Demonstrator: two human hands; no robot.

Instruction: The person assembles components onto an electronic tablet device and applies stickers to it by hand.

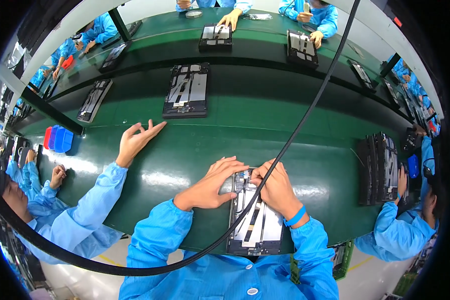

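An opened tablet (257,225), with its inner boards, grey battery plates and ribbon cables showing, lies in front of me at the bench's near edge. My left hand (210,186) rests at its upper left edge, fingers stretched out and thumb apart, touching the rim. Over the tablet's top end, my right hand (276,189) is closed in a pinch, its fingertips down at the boards. Whatever sits between those fingertips is too small or hidden to name. A blue band circles my right wrist.
A black cable (312,107) hangs across the view. Farther back lie another opened tablet (186,92) and a slimmer one (95,101). Stacked tablets (377,170) stand at right, blue bins (61,139) at left. A co-worker's hand (136,142) reaches in from the left.
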